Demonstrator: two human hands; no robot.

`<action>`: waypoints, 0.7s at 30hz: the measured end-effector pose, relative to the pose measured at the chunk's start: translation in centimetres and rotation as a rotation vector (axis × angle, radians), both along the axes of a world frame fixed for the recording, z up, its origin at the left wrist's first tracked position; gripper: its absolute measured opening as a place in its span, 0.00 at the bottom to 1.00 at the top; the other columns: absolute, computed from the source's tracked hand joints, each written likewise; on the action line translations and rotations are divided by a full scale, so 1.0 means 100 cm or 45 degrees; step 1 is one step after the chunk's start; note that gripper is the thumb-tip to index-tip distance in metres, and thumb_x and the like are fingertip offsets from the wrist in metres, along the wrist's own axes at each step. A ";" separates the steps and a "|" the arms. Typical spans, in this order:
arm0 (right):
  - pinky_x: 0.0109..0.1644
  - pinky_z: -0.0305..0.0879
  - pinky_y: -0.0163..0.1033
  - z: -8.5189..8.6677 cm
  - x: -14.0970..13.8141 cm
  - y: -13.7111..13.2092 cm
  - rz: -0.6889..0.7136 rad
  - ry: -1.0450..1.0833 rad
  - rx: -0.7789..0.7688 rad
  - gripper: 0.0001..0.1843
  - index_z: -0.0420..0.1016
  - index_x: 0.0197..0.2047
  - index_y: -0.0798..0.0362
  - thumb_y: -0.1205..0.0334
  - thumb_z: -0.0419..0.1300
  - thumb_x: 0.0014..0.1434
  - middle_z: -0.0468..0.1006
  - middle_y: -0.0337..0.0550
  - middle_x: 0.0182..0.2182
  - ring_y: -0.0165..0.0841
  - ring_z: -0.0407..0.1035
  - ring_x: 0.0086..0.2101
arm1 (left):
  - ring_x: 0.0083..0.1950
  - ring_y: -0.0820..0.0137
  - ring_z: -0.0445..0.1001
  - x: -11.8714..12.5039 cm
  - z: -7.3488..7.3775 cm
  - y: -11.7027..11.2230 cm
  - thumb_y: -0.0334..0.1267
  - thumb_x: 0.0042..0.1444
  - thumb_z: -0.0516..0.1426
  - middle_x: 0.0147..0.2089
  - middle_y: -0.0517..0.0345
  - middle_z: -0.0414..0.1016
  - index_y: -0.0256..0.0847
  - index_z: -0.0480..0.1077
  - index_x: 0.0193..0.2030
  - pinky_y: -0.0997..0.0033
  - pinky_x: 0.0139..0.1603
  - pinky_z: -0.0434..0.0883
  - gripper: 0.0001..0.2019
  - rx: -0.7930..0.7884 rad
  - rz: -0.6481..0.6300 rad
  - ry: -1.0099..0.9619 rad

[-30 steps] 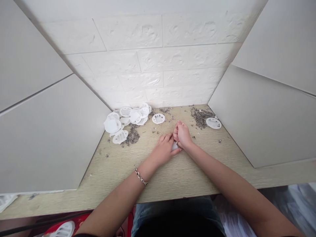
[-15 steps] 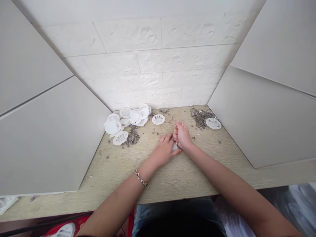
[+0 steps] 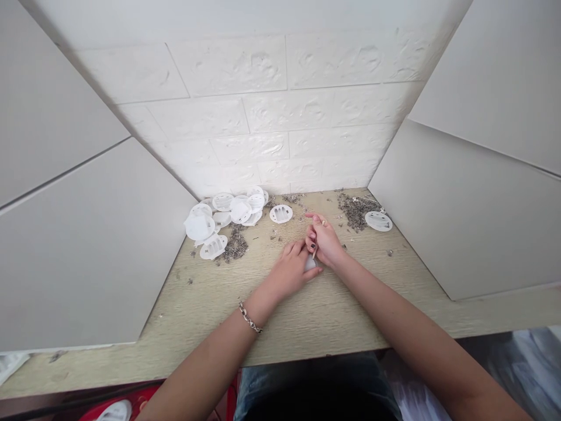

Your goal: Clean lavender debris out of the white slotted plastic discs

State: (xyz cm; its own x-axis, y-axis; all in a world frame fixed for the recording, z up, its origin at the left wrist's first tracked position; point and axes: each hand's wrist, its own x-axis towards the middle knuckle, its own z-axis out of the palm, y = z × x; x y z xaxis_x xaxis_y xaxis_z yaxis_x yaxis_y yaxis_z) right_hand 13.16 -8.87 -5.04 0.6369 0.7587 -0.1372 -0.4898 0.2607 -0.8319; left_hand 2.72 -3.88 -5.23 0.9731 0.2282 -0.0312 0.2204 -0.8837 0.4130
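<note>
My left hand (image 3: 289,270) rests on the wooden tabletop (image 3: 210,310), curled around a white plastic disc (image 3: 311,264), most of which is hidden by my fingers. My right hand (image 3: 322,240) sits just above it, its fingertips pinching a thin pale sliver (image 3: 314,251) too small to identify. Left of my hands lies a heap of white slotted plastic discs (image 3: 223,217). One loose slotted disc (image 3: 281,213) lies nearer my hands, and another (image 3: 378,221) lies to the right.
Grey-brown crumbly debris lies in piles (image 3: 235,245) (image 3: 354,211) and scattered bits across the tabletop. A white brick-textured wall (image 3: 228,134) stands behind, with grey panels (image 3: 83,234) (image 3: 464,204) at both sides. A red crate (image 3: 127,406) shows below the front edge.
The fingers of my right hand have shifted and spread slightly, and a thin pale sliver now shows between them. My left hand has hardly moved.
</note>
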 end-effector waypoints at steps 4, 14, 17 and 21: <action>0.11 0.39 0.25 0.005 -0.002 -0.003 0.003 0.094 -0.006 0.12 0.61 0.34 0.50 0.51 0.47 0.58 0.48 0.26 0.11 0.20 0.39 0.10 | 0.59 0.60 0.52 0.000 -0.001 0.000 0.50 0.51 0.50 0.58 0.51 0.55 0.39 0.58 0.54 0.57 0.60 0.53 0.26 0.002 0.011 -0.007; 0.09 0.33 0.26 0.007 -0.005 0.000 -0.077 0.179 -0.084 0.26 0.47 0.18 0.54 0.45 0.42 0.58 0.44 0.28 0.08 0.19 0.36 0.09 | 0.58 0.60 0.53 0.000 -0.002 0.000 0.51 0.52 0.49 0.57 0.51 0.56 0.38 0.59 0.54 0.58 0.60 0.53 0.26 0.019 0.007 -0.019; 0.09 0.33 0.26 0.008 -0.007 0.001 -0.093 0.143 -0.097 0.26 0.48 0.17 0.54 0.46 0.41 0.59 0.44 0.29 0.07 0.19 0.36 0.08 | 0.57 0.60 0.54 0.000 0.000 -0.002 0.50 0.52 0.49 0.56 0.51 0.58 0.39 0.61 0.53 0.58 0.60 0.54 0.24 0.028 0.016 -0.032; 0.09 0.33 0.26 0.010 -0.008 0.001 -0.113 0.140 -0.099 0.26 0.48 0.17 0.54 0.47 0.41 0.59 0.45 0.29 0.07 0.19 0.37 0.08 | 0.56 0.61 0.55 0.000 0.000 -0.003 0.50 0.53 0.48 0.55 0.52 0.59 0.39 0.62 0.51 0.59 0.59 0.54 0.22 0.025 0.028 -0.052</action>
